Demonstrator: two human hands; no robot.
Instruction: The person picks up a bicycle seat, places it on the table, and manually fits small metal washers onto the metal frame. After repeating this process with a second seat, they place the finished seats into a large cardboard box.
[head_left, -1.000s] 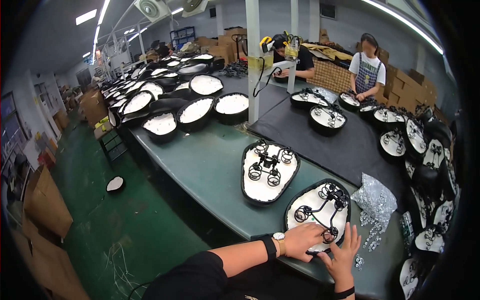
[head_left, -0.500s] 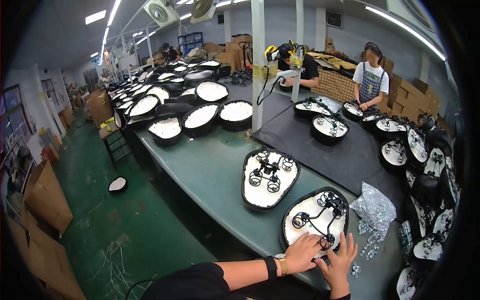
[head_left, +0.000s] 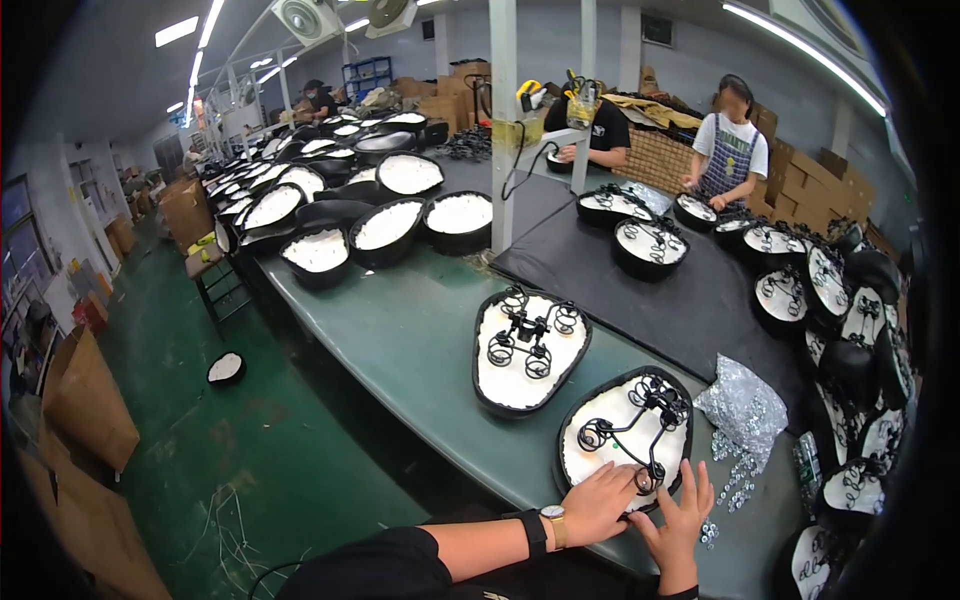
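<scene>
A bicycle saddle [head_left: 592,462] lies upside down at the table's near edge, its white underside up inside a black rim. On it sits a black spring frame [head_left: 628,437] with coils. My left hand [head_left: 600,503] is closed over the saddle's near end, fingertips by the nearest coil; its thumb is at the rim. My right hand [head_left: 680,515] is at the right of that end, fingers spread and upright, thumb toward the rim. What lies under the fingertips is hidden. Behind it, to the left, another upturned saddle [head_left: 512,383] carries its own spring frame [head_left: 528,330].
A clear bag of small metal nuts [head_left: 742,408] spills loose nuts [head_left: 738,480] to the right. Many upturned saddles [head_left: 385,225] crowd the table's far left; others with frames [head_left: 780,295] pile up at right. A post [head_left: 503,130] rises midtable. Two co-workers [head_left: 730,150] work across.
The view has shifted slightly, moving the scene a little left and up. My hands stay at the saddle's near end. The co-worker at far right has moved their hands apart over a saddle.
</scene>
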